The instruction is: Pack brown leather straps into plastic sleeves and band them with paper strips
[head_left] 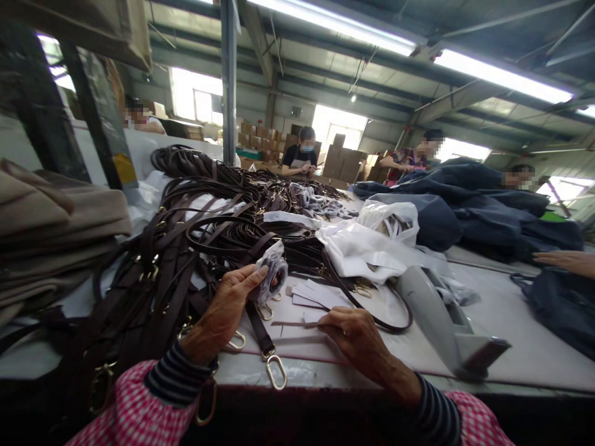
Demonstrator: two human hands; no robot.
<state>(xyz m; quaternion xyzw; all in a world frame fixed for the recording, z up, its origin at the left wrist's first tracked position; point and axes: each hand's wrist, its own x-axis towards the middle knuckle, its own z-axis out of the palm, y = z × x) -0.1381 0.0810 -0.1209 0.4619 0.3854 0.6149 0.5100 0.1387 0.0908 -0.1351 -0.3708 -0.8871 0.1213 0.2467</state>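
Observation:
My left hand (227, 306) is closed on a rolled dark strap end wrapped in white tissue (272, 277), held just above the table. Its dark brown strap (258, 331) runs down to a gold oval clasp (277, 370) at the table's front edge. My right hand (356, 337) rests on the table with its fingers pinched on a thin strip of tape or paper (290, 323). Several white paper slips (316, 295) lie just beyond my right fingers.
A large heap of dark straps (186, 248) covers the left of the table. A grey tape dispenser (441, 316) stands to the right. White plastic bags (372, 244), dark blue bags (488, 217) and stacked beige bags (51, 229) lie around. Other people work at the far side; another person's hand (564, 261) is at right.

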